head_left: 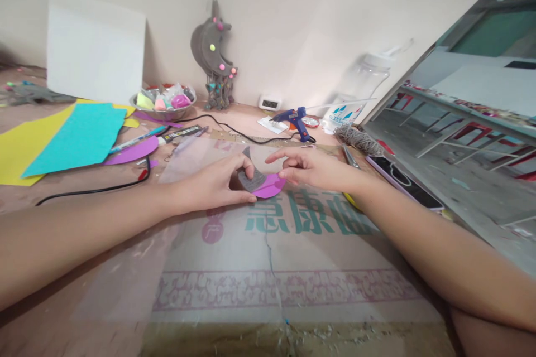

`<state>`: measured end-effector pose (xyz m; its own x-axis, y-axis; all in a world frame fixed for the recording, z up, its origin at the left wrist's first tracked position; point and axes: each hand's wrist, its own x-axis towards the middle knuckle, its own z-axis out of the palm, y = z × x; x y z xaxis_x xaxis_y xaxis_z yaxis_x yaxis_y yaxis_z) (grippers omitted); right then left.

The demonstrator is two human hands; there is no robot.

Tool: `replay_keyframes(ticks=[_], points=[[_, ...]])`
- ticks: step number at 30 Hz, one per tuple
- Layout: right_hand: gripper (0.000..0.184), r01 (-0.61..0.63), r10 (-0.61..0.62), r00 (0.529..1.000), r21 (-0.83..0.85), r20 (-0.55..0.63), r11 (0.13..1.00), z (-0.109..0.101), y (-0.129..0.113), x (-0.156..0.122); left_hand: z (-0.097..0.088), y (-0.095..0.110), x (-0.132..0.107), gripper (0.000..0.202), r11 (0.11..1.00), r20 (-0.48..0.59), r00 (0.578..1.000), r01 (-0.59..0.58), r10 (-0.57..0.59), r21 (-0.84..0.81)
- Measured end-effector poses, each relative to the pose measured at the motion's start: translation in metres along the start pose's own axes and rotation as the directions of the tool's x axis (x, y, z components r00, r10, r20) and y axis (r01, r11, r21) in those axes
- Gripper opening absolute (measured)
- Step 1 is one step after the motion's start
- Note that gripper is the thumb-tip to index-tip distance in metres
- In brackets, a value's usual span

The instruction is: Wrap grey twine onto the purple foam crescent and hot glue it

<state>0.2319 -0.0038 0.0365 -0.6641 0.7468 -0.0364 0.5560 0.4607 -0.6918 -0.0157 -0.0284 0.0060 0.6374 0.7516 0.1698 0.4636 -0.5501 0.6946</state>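
Observation:
Above the printed sheet, my left hand (226, 179) holds a small piece wound with grey yarn (251, 179), its thumb below and its fingers curled over the top. Purple paper (268, 186) shows bare on the right part of this piece. My right hand (299, 167) touches the purple paper's right edge with thumb and a bent finger, while its index finger reaches out above. A thin grey strand (270, 256) runs down the sheet toward the front edge. Scissors (350, 157) with a yellow handle lie partly hidden under my right forearm.
A blue glue gun (296, 120) stands behind my hands, near a clear bottle (360, 89) and a yarn bundle (359, 139). A phone (404, 181) lies at the right edge. Cyan paper (77, 139), a bowl (165, 97) and a black cable (100, 192) are left. A grey moon ornament (213, 50) hangs behind.

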Motion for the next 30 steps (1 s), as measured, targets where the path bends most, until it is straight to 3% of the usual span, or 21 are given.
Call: replay_keyframes(ticks=[12,15,17,19,24,30], points=[[0.022,0.030,-0.028,1.000,-0.142,0.014,0.989,0.006,0.008,0.005,-0.001,0.002,-0.002,0.034,0.999,0.044,0.999,0.010,-0.008,-0.042],[0.020,0.009,-0.011,1.000,-0.124,-0.022,0.992,0.010,0.006,0.005,0.000,-0.002,0.000,0.027,0.994,-0.079,0.997,0.017,-0.026,-0.110],[0.021,-0.009,0.003,0.998,-0.093,-0.062,0.996,0.014,0.005,0.006,0.001,-0.006,0.003,0.039,0.983,-0.214,0.975,0.017,-0.058,-0.185],[0.021,-0.020,0.010,0.993,-0.084,-0.118,0.996,0.019,0.004,0.008,0.000,-0.010,0.007,0.044,0.966,-0.264,0.955,0.065,-0.132,-0.250],[0.020,-0.007,-0.027,0.975,-0.150,-0.221,0.989,0.027,0.001,0.011,-0.004,-0.014,0.012,0.034,0.964,-0.173,0.972,0.115,-0.159,-0.239],[0.021,-0.015,-0.001,0.988,-0.098,-0.156,0.995,0.024,0.004,0.008,-0.004,-0.014,0.011,0.037,0.988,-0.159,0.980,0.100,-0.118,-0.119]])
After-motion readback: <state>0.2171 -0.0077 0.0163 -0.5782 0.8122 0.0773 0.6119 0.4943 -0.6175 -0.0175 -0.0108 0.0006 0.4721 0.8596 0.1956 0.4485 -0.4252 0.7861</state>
